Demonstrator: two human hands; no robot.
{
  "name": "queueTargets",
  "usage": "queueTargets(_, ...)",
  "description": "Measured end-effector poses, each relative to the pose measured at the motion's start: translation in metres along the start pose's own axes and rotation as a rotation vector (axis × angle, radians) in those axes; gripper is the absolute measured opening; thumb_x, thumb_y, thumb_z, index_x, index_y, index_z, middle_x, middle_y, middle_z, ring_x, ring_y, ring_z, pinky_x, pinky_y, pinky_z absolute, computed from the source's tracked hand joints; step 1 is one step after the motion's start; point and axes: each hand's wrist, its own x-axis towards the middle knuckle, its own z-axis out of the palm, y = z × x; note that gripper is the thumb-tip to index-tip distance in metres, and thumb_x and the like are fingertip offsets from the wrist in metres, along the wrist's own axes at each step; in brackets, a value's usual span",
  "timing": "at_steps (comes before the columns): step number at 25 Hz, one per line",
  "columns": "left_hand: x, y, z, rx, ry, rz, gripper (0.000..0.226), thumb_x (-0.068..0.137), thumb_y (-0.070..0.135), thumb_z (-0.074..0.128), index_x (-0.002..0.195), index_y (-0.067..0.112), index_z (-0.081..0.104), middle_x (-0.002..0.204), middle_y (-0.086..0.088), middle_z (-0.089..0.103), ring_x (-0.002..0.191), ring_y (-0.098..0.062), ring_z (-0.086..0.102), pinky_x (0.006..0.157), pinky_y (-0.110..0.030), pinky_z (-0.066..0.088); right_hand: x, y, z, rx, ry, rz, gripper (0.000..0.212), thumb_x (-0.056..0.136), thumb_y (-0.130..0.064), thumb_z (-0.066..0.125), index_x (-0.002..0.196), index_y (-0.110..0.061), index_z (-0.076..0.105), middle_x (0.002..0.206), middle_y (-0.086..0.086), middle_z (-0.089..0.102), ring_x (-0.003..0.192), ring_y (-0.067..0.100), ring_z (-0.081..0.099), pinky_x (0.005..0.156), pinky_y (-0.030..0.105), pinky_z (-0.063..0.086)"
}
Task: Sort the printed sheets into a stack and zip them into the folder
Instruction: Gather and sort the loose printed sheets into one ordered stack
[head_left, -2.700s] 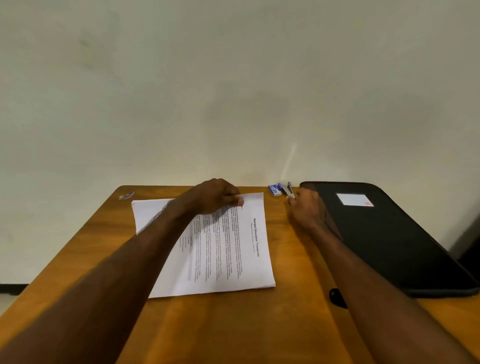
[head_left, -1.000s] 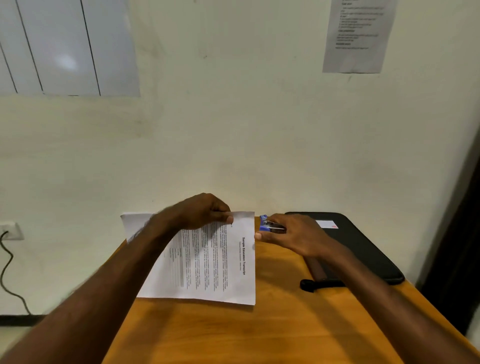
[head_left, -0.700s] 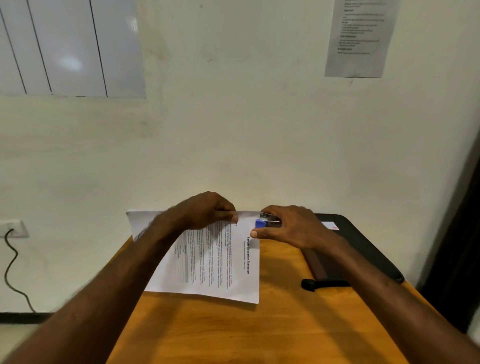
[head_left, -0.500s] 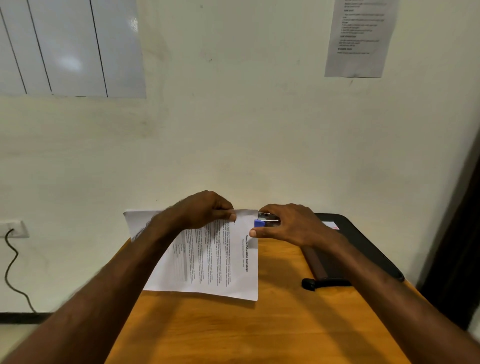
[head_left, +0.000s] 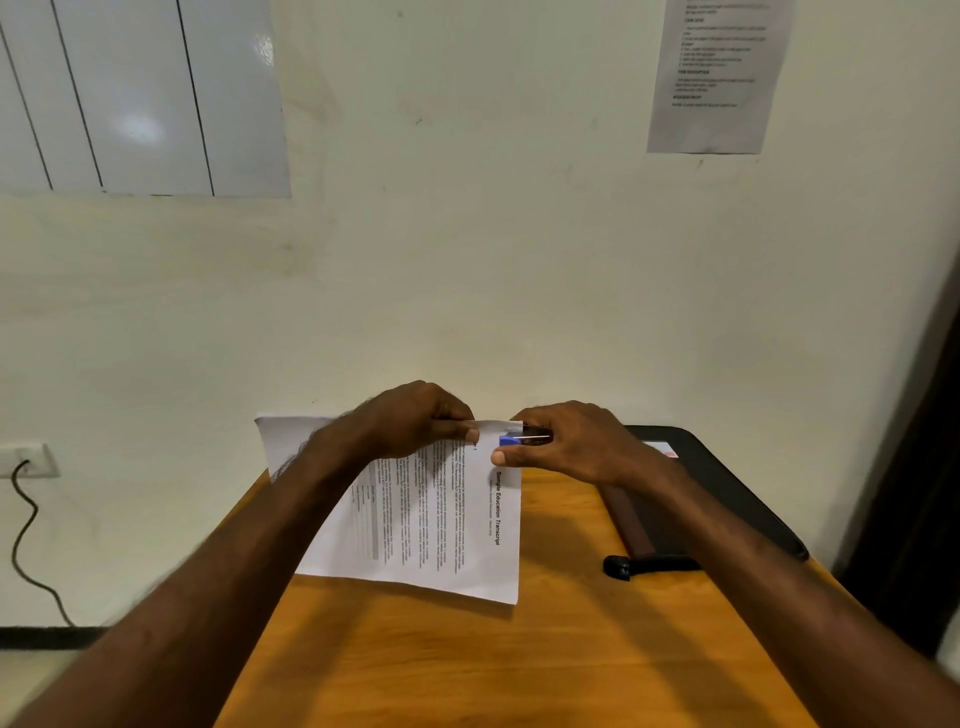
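A stack of printed sheets (head_left: 426, 525) lies on the wooden table (head_left: 519, 654), its far edge lifted off the surface. My left hand (head_left: 415, 421) pinches that far edge near the top corner. My right hand (head_left: 566, 441) grips a small blue and silver stapler (head_left: 511, 440) set over the sheets' far right corner. A black zip folder (head_left: 727, 493) lies flat on the table's right side, partly behind my right forearm. Its black pull strap (head_left: 644, 564) rests on the wood.
The table stands against a pale wall. A printed notice (head_left: 717, 78) and a whiteboard (head_left: 135, 98) hang on it. A wall socket with a black cable (head_left: 23, 519) is at the lower left. The table's right edge runs beside a dark frame (head_left: 909, 519).
My right hand picked the stapler up from the back of the table and brought it left onto the sheets' far right corner. My left hand kept its pinch and lifted the far edge.
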Motion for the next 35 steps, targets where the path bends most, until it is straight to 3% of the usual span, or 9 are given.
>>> queueTargets(6,-0.001,-0.002,0.001,-0.001,0.002,0.012,0.031,0.102,0.044,0.063,0.071,0.044,0.067,0.076,0.014,0.071,0.07,-0.004,0.06,0.074,-0.036,0.051,0.001,0.005,0.002,0.071,0.007,-0.034,0.06,0.082,-0.08,0.052,0.092,-0.025,0.073,0.082,-0.006,0.075,0.073,0.016,0.067,0.066,0.035,0.053)
queueTargets(10,-0.003,-0.002,0.0,0.018,-0.001,0.003,0.028,0.101,0.044,0.064,0.074,0.043,0.068,0.08,0.012,0.074,0.075,-0.009,0.064,0.075,-0.037,0.052,0.001,0.008,0.003,0.155,0.002,-0.071,0.055,0.088,-0.071,0.059,0.08,-0.018,0.07,0.073,0.0,0.071,0.068,0.021,0.063,0.062,0.032,0.044)
queueTargets(16,-0.002,0.003,0.001,0.045,-0.014,0.021,0.025,0.101,0.046,0.064,0.076,0.045,0.069,0.084,0.015,0.076,0.077,-0.003,0.068,0.076,-0.033,0.053,0.004,0.013,-0.003,0.373,-0.114,-0.083,0.064,0.079,-0.076,0.066,0.088,-0.014,0.079,0.087,0.002,0.079,0.075,0.03,0.072,0.069,0.047,0.056)
queueTargets(19,-0.001,0.004,0.001,0.071,-0.03,0.039,0.026,0.102,0.044,0.062,0.077,0.045,0.067,0.085,0.016,0.076,0.077,-0.001,0.069,0.073,-0.03,0.053,0.003,0.013,-0.002,0.367,-0.107,-0.098,0.055,0.076,-0.074,0.068,0.075,-0.019,0.077,0.079,0.002,0.078,0.065,0.023,0.068,0.061,0.033,0.048)
queueTargets(23,-0.001,0.006,0.003,0.066,-0.036,0.041,0.025,0.103,0.044,0.061,0.079,0.041,0.068,0.089,0.013,0.078,0.078,-0.002,0.069,0.074,-0.03,0.053,0.005,0.015,-0.003,0.352,-0.105,-0.108,0.068,0.076,-0.075,0.068,0.083,-0.008,0.08,0.081,0.009,0.078,0.07,0.035,0.069,0.061,0.042,0.049)
queueTargets(25,-0.001,0.005,0.003,0.049,-0.041,0.042,0.025,0.103,0.044,0.062,0.079,0.04,0.069,0.091,0.012,0.079,0.08,-0.004,0.07,0.077,-0.035,0.055,0.006,0.016,-0.004,0.346,-0.104,-0.118,0.071,0.076,-0.074,0.07,0.079,-0.003,0.077,0.076,0.014,0.076,0.066,0.037,0.066,0.057,0.035,0.046)
queueTargets(28,0.001,0.005,0.005,0.053,-0.046,0.039,0.023,0.103,0.045,0.061,0.087,0.034,0.074,0.092,0.009,0.079,0.083,-0.008,0.071,0.08,-0.04,0.057,0.004,0.016,-0.003,0.346,-0.092,-0.117,0.056,0.082,-0.057,0.076,0.079,-0.001,0.078,0.075,0.011,0.077,0.064,0.029,0.069,0.056,0.026,0.051)
queueTargets(31,0.003,0.003,0.006,0.062,-0.048,0.03,0.025,0.103,0.046,0.06,0.091,0.03,0.076,0.092,0.01,0.079,0.083,-0.008,0.072,0.08,-0.04,0.057,0.001,0.015,0.001,0.335,-0.038,-0.084,0.039,0.088,-0.039,0.079,0.082,0.0,0.079,0.076,0.008,0.078,0.068,0.025,0.074,0.065,0.041,0.062)
queueTargets(35,0.005,0.001,0.009,0.071,-0.06,0.037,0.024,0.103,0.046,0.059,0.087,0.036,0.072,0.091,0.011,0.079,0.082,-0.007,0.073,0.076,-0.036,0.058,-0.002,0.013,0.007,0.328,0.011,-0.055,0.036,0.088,-0.037,0.08,0.077,-0.002,0.079,0.073,0.004,0.078,0.066,0.025,0.073,0.066,0.049,0.058)
